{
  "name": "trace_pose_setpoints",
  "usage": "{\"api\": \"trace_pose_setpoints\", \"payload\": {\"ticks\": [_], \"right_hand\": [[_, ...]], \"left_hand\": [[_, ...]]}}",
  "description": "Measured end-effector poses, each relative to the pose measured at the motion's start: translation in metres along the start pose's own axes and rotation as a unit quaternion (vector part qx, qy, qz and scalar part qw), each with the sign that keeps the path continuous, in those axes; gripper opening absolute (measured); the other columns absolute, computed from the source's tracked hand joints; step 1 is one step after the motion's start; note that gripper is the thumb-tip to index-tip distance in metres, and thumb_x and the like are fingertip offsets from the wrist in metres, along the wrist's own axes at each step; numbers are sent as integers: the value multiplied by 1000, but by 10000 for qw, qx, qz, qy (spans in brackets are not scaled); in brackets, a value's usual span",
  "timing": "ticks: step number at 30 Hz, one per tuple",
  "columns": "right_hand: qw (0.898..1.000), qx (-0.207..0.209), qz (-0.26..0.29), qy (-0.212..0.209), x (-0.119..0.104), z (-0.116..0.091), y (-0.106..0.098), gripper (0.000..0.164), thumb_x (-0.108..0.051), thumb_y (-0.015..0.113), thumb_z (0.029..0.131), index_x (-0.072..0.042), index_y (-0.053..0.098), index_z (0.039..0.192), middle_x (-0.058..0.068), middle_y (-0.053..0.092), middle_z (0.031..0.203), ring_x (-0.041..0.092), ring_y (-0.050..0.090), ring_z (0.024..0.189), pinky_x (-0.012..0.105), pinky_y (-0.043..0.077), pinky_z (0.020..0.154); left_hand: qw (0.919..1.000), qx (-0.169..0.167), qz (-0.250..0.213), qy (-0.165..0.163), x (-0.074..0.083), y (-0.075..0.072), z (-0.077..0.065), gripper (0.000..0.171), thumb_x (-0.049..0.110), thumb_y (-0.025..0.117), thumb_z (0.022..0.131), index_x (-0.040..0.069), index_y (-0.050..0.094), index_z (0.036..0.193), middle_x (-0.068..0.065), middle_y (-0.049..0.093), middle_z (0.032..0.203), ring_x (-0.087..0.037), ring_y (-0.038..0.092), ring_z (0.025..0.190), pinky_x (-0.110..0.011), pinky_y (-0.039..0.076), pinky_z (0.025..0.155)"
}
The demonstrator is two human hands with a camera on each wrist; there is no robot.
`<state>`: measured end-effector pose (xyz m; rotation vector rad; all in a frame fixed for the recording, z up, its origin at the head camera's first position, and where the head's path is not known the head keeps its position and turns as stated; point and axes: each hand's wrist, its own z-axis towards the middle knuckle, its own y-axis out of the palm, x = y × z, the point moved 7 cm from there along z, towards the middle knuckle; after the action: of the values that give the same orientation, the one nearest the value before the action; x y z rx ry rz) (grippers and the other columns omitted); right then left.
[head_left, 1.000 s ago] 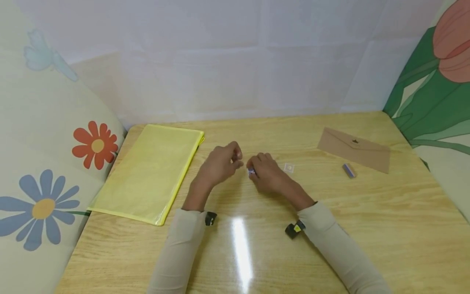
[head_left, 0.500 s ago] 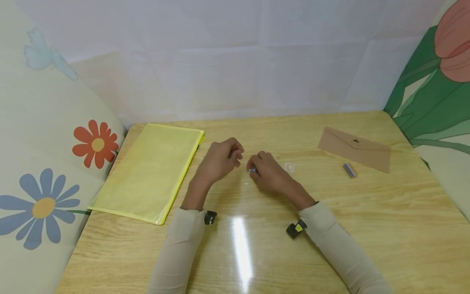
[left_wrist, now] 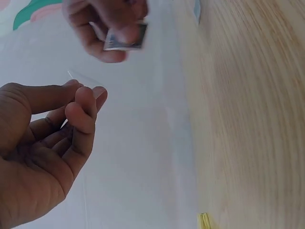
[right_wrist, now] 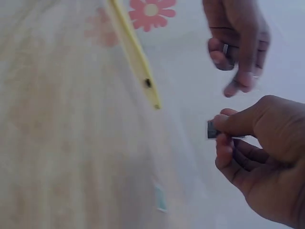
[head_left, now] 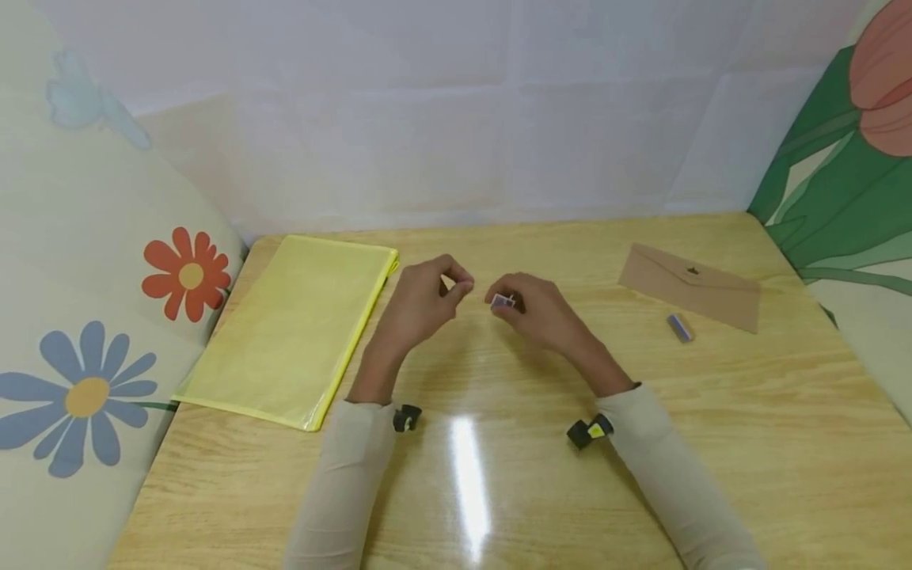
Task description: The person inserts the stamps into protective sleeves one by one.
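Note:
My right hand (head_left: 537, 313) pinches a small flat square piece (head_left: 503, 301) between thumb and fingers above the table. In the left wrist view that square piece (left_wrist: 139, 39) looks dark with a pale edge; its exact kind is unclear. Left of it, my left hand (head_left: 420, 305) has thumb and forefinger tips pressed together. A thin clear sliver (left_wrist: 71, 75) sticks out from those fingertips in the left wrist view; most of it is hidden. The hands are close together but apart, both raised over the wooden table (head_left: 541, 491).
A yellow zip pouch (head_left: 285, 340) lies flat on the left. On the right are a brown envelope (head_left: 687, 289) and, just in front of it, a small block with a blue and white stripe (head_left: 680, 327). A pale wall cloth (head_left: 442, 158) hangs behind the table.
My right hand has lifted and shifted slightly right with the square piece, which shows more now. The left fingertips have closed together. The clear square on the table is no longer visible.

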<state>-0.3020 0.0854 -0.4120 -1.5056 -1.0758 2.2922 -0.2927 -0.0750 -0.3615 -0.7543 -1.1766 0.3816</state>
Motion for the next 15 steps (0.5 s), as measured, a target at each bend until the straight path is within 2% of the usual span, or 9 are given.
{"api": "trace_pose_setpoints", "payload": {"ticks": [4, 9, 12, 15], "right_hand": [[9956, 764, 213, -501, -14, -3, -29, 18, -16, 61, 102, -15, 67, 119, -3, 64, 100, 10, 63, 78, 30, 54, 67], [9800, 1583, 813, -895, -29, -8, -51, 29, -17, 63, 101, -15, 62, 130, 1, 68, 98, 12, 66, 77, 28, 56, 68], [9701, 1867, 1156, -1033, -36, -11, -57, 33, -14, 66, 99, -12, 60, 132, 5, 70, 99, 14, 68, 80, 28, 57, 71], [9653, 1940, 1390, -1060, -41, -13, -58, 32, -8, 66, 97, -8, 60, 129, 10, 70, 98, 19, 69, 82, 29, 58, 72]], "left_hand": [[9999, 74, -137, 32, 2, -1, 1, 12, 22, 62, 102, 12, 66, 107, -2, 65, 81, -14, 63, 60, -34, 51, 51], [9997, 104, -219, 19, 3, 0, 2, 15, 25, 63, 101, 13, 66, 108, 0, 64, 79, -14, 62, 60, -36, 50, 51], [9995, 103, -297, 37, 4, 2, 3, 15, 26, 63, 101, 13, 66, 108, 0, 64, 77, -15, 62, 60, -36, 49, 51], [9991, 90, -403, 64, 5, 4, 3, 13, 25, 64, 101, 13, 66, 107, 0, 64, 77, -16, 62, 60, -36, 49, 50]]}}
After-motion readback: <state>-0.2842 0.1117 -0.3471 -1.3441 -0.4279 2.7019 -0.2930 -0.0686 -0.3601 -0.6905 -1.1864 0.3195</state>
